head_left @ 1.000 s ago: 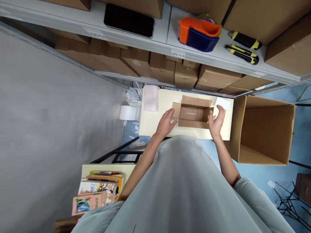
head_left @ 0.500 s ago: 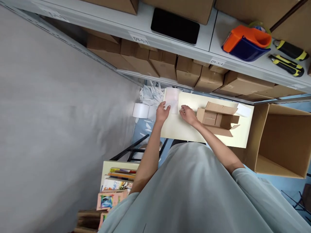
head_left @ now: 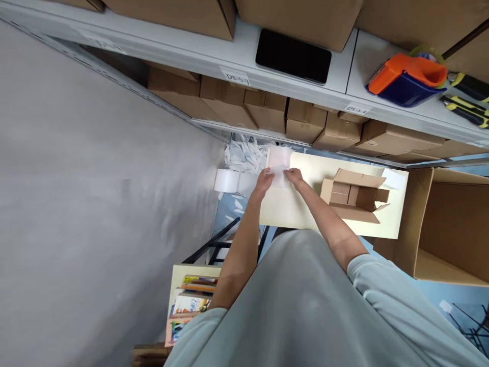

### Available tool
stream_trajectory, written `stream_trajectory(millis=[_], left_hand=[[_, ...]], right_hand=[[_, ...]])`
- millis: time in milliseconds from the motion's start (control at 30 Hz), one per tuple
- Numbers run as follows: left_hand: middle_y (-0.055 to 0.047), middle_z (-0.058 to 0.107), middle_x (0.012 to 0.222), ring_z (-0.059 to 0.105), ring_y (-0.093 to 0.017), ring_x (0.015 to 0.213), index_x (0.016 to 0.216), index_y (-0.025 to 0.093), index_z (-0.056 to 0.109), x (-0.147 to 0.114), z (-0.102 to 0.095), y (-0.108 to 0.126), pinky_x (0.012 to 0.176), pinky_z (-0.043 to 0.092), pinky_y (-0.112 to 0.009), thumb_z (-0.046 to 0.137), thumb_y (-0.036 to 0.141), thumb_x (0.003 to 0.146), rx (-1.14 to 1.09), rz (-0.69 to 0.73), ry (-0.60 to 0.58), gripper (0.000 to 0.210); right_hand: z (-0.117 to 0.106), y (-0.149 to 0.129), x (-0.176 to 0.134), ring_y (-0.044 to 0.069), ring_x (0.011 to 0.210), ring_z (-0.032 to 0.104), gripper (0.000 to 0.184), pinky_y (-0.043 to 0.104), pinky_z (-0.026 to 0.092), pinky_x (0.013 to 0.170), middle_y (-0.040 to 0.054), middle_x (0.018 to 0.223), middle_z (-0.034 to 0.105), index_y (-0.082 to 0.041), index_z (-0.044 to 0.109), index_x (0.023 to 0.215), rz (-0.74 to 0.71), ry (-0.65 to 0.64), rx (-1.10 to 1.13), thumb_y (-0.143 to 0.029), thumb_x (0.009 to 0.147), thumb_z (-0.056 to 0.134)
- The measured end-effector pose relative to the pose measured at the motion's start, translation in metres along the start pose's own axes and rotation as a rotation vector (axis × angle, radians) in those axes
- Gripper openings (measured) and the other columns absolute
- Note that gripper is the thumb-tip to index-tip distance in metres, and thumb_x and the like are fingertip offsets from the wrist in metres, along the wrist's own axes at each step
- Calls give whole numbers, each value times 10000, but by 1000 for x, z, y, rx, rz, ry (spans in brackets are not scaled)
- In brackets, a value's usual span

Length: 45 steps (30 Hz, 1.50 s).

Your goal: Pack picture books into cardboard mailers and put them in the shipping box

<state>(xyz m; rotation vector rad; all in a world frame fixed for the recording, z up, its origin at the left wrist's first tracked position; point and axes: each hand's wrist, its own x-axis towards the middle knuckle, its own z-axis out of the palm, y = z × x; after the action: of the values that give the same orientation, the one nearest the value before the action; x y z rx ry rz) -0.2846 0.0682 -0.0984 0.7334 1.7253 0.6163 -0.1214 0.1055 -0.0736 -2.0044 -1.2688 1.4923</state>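
- Cream table (head_left: 290, 219) below the shelving; my left hand (head_left: 264, 179) and right hand (head_left: 294, 177) pinch the white sheet (head_left: 278, 160) at its far-left corner.
- Thin sheet (maybe several stacked) could slip or crumple, I judge.

Both hands meet at a pale translucent sheet (head_left: 278, 162) lying at the left end of a cream table (head_left: 290, 214). The left hand (head_left: 264, 180) pinches the sheet's near left corner, and the right hand (head_left: 294, 177) grips its near right corner. To the right of the sheet on the same table sits a small open cardboard box (head_left: 353, 196) with its flaps spread. Beyond the table's right end stands a large open carton (head_left: 451, 224). Left of the table, rolls of white material (head_left: 231, 181) lie on the floor. Above the table, a shelf (head_left: 244, 56) carries a black tablet (head_left: 293, 56) and an orange-and-blue tape dispenser (head_left: 407, 80).
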Motion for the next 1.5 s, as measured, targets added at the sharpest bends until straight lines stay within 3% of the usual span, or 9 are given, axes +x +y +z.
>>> stream_trajectory(millis=[167, 333, 467, 567, 767, 933, 1167, 1333, 1500], left_hand=[[-198, 684, 1503, 723, -277, 1315, 1407, 202, 678, -6, -5, 11, 1080, 625, -493, 730, 377, 932, -46, -22, -22, 509], [-190, 715, 1463, 703, -270, 1372, 1393, 187, 679, -20, -15, 31, 1164, 580, -493, 698, 363, 933, -44, -19, 1, 493], [-168, 795, 1301, 749, -298, 1283, 1340, 157, 701, -56, -24, 58, 1150, 594, -463, 769, 415, 877, -136, 137, 24, 535], [-151, 823, 1247, 784, -318, 1186, 1324, 156, 720, -103, -20, 84, 1069, 641, -469, 835, 530, 847, -254, 263, -102, 616], [-164, 806, 1326, 738, -367, 1311, 1371, 189, 752, -191, 30, 126, 1097, 630, -498, 896, 627, 818, -276, 212, -433, 720], [-145, 792, 1357, 715, -349, 1358, 1361, 221, 751, -223, 87, 140, 1140, 605, -489, 952, 525, 780, -313, 165, -491, 686], [-85, 840, 1125, 784, -260, 1154, 1311, 223, 771, -252, 151, 158, 1076, 613, -412, 1052, 414, 666, -486, 59, -431, 728], [-51, 841, 1025, 795, -236, 1084, 1275, 228, 793, -268, 178, 168, 1057, 615, -396, 1067, 399, 655, -515, 48, -423, 699], [-30, 831, 950, 800, -229, 1031, 1285, 225, 787, -275, 197, 170, 1001, 624, -384, 1066, 408, 661, -495, 74, -366, 707]], right_hand=[[2, -15, -8, 250, 949, 741, 126, 416, 600, 980, 40, 906, 758, -253, 616, 878, 194, 85, -14, -299, 840, 727], [-1, -32, -33, 216, 955, 752, 169, 358, 602, 973, 14, 968, 776, -274, 602, 886, 127, 71, 60, -347, 858, 752], [-36, -32, -78, 218, 925, 756, 335, 343, 623, 883, 15, 937, 764, -263, 629, 969, -54, 24, 274, -527, 844, 793], [-82, -20, -125, 223, 877, 753, 527, 343, 629, 796, 35, 934, 762, -245, 659, 1039, -139, -20, 466, -667, 777, 838], [-185, 18, -206, 238, 912, 767, 610, 370, 649, 810, 65, 1022, 817, -243, 730, 1176, -105, 52, 593, -659, 762, 896], [-248, 51, -237, 266, 986, 781, 564, 416, 651, 880, 97, 1084, 836, -246, 745, 1183, -136, 174, 591, -632, 800, 896], [-304, 84, -247, 263, 1046, 774, 576, 437, 627, 957, 94, 1120, 832, -235, 751, 1210, -173, 289, 612, -629, 817, 898], [-336, 94, -247, 258, 1047, 771, 511, 428, 626, 962, 83, 1125, 825, -245, 768, 1193, -195, 234, 607, -611, 856, 883], [-354, 104, -242, 258, 1036, 774, 503, 436, 638, 957, 79, 1121, 820, -250, 770, 1192, -219, 179, 596, -629, 876, 863]])
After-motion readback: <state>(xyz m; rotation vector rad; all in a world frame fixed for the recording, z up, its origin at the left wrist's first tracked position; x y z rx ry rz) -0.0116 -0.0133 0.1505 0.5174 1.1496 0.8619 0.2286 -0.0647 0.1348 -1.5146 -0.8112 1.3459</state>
